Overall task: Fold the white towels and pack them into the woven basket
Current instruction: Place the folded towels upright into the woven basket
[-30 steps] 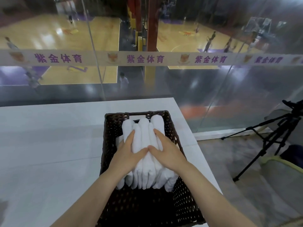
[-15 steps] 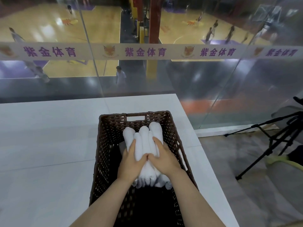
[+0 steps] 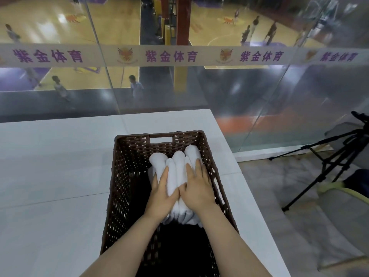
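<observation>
- head view: the towels (image 3: 176, 172) lie bundled in the basket (image 3: 119, 176), toward its far right corner.
- your left hand (image 3: 162, 193) and right hand (image 3: 196, 188) press flat on them, fingers straight, gripping nothing.
- towels look soft, light and springy; cup the bundle's outer sides if you must shift it.

Left hand (image 3: 162, 193) flat, fingers straight; right hand (image 3: 197, 186) same; thumbs touching.

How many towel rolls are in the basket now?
4 visible, side by side at the woven basket's far right: leftmost, two middle, rightmost. Both hands cover them; more may be hidden.
</observation>
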A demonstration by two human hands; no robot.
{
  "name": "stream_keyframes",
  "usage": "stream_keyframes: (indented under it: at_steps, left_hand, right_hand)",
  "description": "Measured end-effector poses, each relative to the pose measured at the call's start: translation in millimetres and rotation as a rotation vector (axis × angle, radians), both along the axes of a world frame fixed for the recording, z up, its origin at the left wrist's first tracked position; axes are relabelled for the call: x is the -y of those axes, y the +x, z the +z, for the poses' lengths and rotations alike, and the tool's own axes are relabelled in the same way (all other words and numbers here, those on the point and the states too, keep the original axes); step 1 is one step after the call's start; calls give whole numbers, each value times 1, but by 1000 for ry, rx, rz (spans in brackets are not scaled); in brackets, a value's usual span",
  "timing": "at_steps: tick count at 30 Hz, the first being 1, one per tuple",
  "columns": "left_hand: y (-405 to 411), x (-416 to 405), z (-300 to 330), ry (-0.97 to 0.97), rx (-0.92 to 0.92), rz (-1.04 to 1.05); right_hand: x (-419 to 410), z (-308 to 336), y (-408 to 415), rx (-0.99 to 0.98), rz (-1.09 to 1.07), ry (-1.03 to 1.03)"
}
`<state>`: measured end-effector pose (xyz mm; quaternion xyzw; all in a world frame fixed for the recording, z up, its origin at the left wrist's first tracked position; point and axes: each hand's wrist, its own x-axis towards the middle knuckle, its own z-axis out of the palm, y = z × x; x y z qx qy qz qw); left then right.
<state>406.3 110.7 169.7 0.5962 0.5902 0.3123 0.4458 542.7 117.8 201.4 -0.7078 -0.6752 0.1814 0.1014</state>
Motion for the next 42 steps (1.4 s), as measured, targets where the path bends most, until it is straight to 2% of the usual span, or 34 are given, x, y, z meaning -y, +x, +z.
stream_keyframes:
  at_steps: [5,10,13,20,24,27,30,32,35,39,42]
  left_hand:
    - [-6,-9,-4,-61,-175,-26]
    - [-3,-7,2,4,-423,-25]
    - [-4,-6,3,48,-436,-43]
    - [-12,-13,-3,-47,-477,-126]
    - [-13,-14,-4,-44,-423,-106]
    - [-11,-13,-3,-12,-72,153]
    - [-18,-19,-4,-217,143,436]
    - [-25,-21,-9,-409,185,399]
    - [-29,-23,-19,-473,172,323]
    - [-32,-24,-12,-259,-98,282]
    - [-33,-17,1,-136,-93,365]
  right_hand:
    - [-1,-1,1,1,8,-21]
    - [2,-3,0,-12,0,7]
    - [4,-4,-3,3,-2,37]
    - [4,-2,-2,34,30,16]
    - [4,2,-1,20,38,-29]
    - [7,4,0,33,31,-45]
    - [11,5,-1,26,7,-56]
    - [14,6,-2,-11,-10,-77]
    - [17,4,-3,-40,-14,-83]
    - [16,2,-3,-61,-4,-98]
    - [16,1,-4,-66,-1,-98]
